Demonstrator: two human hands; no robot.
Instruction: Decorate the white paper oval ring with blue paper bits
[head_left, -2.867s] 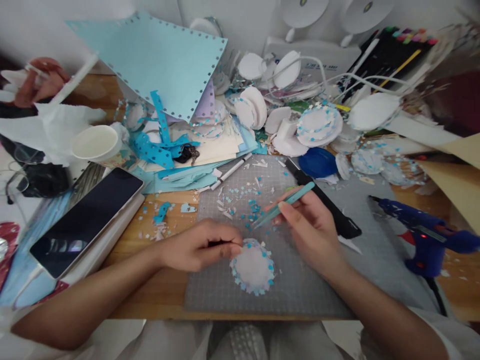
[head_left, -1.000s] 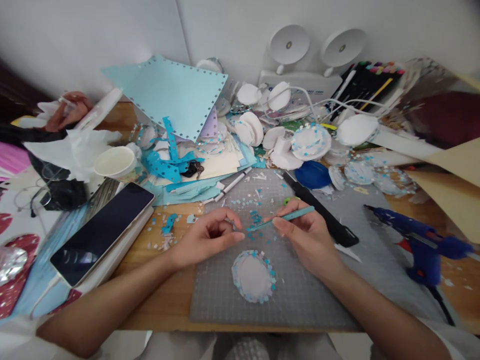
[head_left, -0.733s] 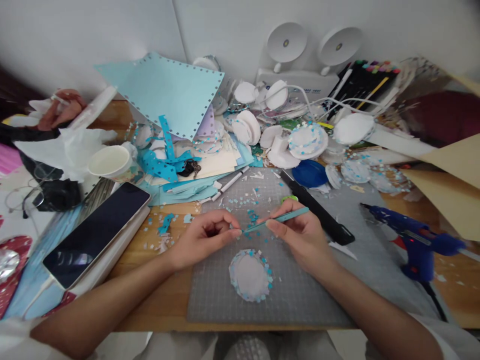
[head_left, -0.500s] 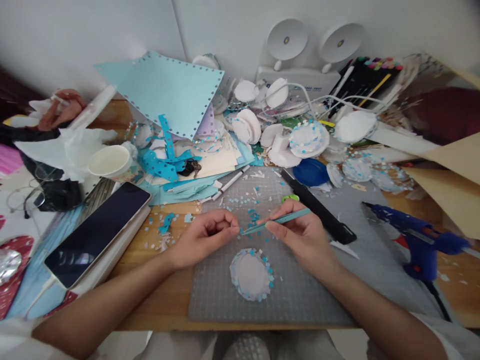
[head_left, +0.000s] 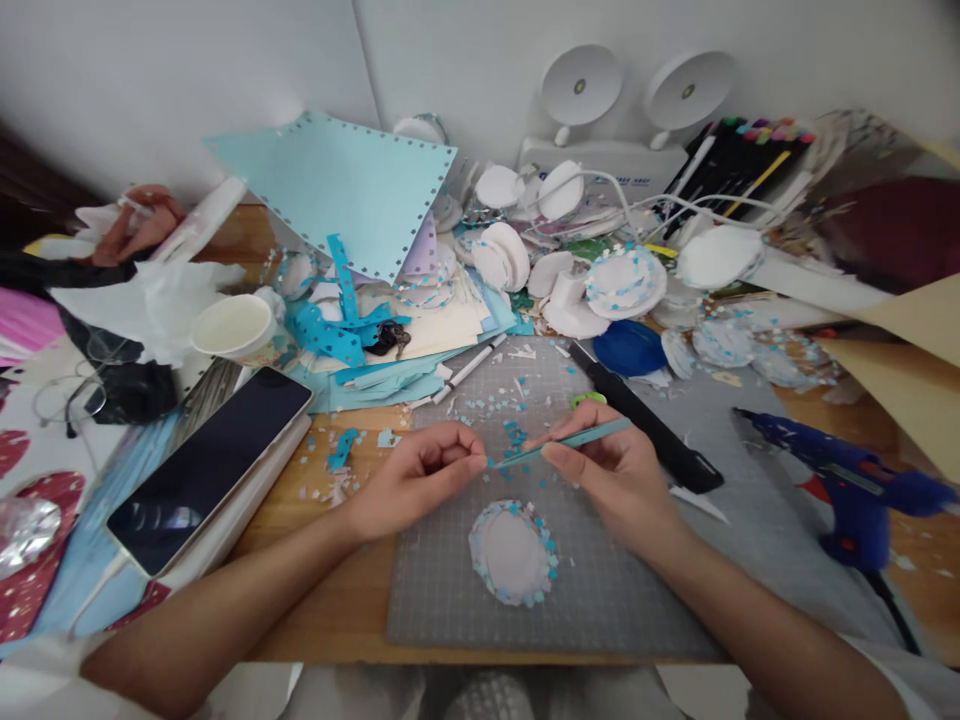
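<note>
Wooden table (head_left: pixel 322 610) against a pale wall (head_left: pixel 465 60), heaped at the back with paper (head_left: pixel 330 190) and scraps. Reaching in from the left with the left hand (head_left: pixel 424 475), forearm slanted forward, thumb and index finger bent to a narrow pinch; cannot tell whether on a tiny blue piece. Slanting in from the right with the right hand (head_left: pixel 615 470), holding tweezers (head_left: pixel 585 436) like a pen between thumb and fingers, aimed at the left fingertips and ending just beside them. Flat on the gray mat (head_left: pixel 615 620), nearer the body than both hands, a white disc (head_left: pixel 514 552) edged with blue stars (head_left: pixel 552 560)
</note>
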